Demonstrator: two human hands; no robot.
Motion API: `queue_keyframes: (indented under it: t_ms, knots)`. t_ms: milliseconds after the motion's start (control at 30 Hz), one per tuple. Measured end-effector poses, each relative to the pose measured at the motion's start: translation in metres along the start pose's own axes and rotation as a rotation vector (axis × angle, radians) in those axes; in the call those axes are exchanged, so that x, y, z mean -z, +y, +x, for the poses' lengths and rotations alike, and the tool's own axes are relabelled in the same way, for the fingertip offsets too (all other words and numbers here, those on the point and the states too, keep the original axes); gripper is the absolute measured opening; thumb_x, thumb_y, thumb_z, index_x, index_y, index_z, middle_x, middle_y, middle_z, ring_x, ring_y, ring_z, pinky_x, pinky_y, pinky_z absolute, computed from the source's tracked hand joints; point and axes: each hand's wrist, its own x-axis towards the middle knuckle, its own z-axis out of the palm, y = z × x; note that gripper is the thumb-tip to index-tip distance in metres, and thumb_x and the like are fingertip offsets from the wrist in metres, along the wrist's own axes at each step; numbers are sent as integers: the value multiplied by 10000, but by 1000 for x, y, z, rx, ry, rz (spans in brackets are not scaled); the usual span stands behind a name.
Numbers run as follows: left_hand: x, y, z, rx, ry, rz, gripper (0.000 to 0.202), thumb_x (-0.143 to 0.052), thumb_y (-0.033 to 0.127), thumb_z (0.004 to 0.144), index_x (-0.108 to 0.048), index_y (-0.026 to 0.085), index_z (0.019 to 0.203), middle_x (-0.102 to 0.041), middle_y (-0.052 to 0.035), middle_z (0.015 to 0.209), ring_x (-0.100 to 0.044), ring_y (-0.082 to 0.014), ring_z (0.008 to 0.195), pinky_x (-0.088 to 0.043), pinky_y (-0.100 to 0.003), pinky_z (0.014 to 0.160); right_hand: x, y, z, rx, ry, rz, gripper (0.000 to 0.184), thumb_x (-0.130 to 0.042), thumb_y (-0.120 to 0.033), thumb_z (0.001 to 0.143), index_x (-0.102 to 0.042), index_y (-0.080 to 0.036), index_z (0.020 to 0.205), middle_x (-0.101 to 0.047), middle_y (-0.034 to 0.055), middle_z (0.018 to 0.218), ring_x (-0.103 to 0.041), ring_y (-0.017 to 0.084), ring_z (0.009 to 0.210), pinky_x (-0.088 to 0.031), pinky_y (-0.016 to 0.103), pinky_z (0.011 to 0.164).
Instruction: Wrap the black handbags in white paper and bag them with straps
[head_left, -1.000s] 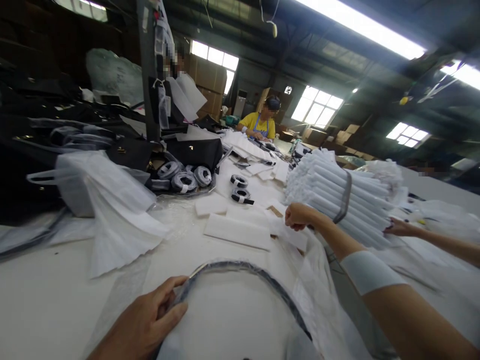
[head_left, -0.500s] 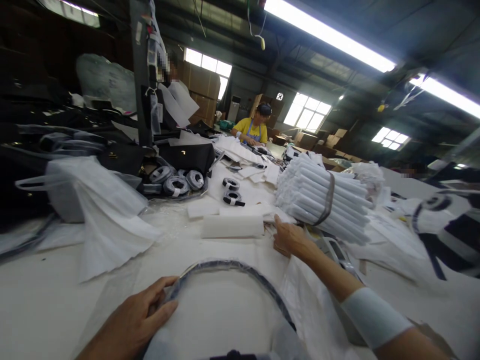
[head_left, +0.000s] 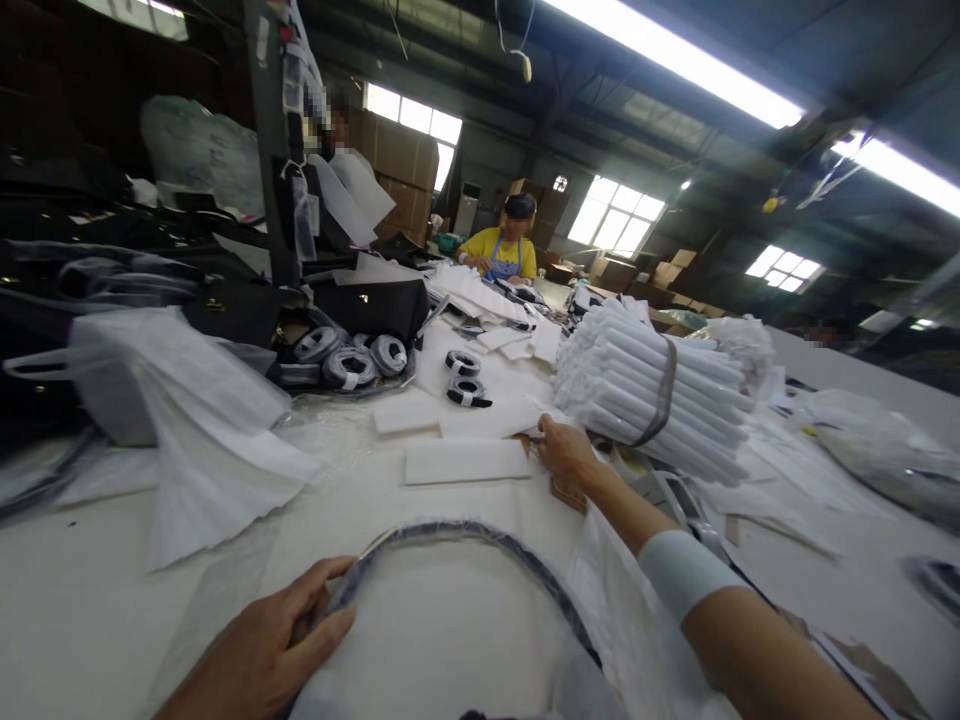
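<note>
My left hand (head_left: pixel 274 635) is closed around the left side of a dark bag handle (head_left: pixel 472 528) wrapped in clear film. The handle arches up from the bottom edge, where pale wrapping hides most of what it belongs to. My right hand (head_left: pixel 568 455) reaches forward among white foam sheets (head_left: pixel 487 424), its fingers curled together at their right edge. Whatever those fingertips hold is too small to make out. Just beyond and right of that hand lies a bundle of white rolled tubes (head_left: pixel 637 385) tied with a grey band. A separate white foam strip (head_left: pixel 466 462) lies left of my right hand.
Two coiled straps (head_left: pixel 466 390) lie ahead, with more wrapped coils (head_left: pixel 351 368) beside black bags (head_left: pixel 375 310). White fabric (head_left: pixel 210 430) drapes at left. A grey device (head_left: pixel 679 505) sits under my right forearm. A co-worker in yellow (head_left: pixel 510 250) sits across the table.
My right hand has shifted slightly forward and left along the sheets' edge. A black-and-white object at the far right has gone from view. My left hand keeps its hold on the handle.
</note>
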Motion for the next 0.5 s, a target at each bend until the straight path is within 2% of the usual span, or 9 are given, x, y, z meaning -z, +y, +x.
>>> queue_keyframes:
  t_ms: [133,233,367,500]
  knots:
    - [2,-4,2,-10,-37,1,481,-508,571,796,-665,293,1157,-671,20,693,-651,-212,715,-490,-241,672,8,10,-8,30,-98,16,225,-550,-188,838,-732,-177,970,-743,85,940,-678,207,894,-445,244,707]
    - [2,-9,4,-8,-62,10,489,-513,573,794,-658,294,1169,-678,22,702,-655,-212,713,-485,-236,659,13,15,-25,37,-159,-10,180,-599,-200,781,-762,-151,841,-744,115,813,-696,229,778,-457,256,641]
    - [1,-10,5,-26,-43,25,487,-524,564,787,-656,285,1164,-695,18,732,-660,-212,717,-471,-230,627,4,6,-49,31,-159,-54,198,-597,-158,791,-759,-88,881,-733,220,919,-703,310,892,-494,320,724]
    - [0,-6,3,-41,-11,33,478,-507,555,798,-650,275,1157,-696,24,733,-647,-204,682,-451,-239,609,-13,-9,-60,2,-137,-34,249,-519,-53,824,-740,-53,940,-715,261,994,-684,335,988,-491,375,804]
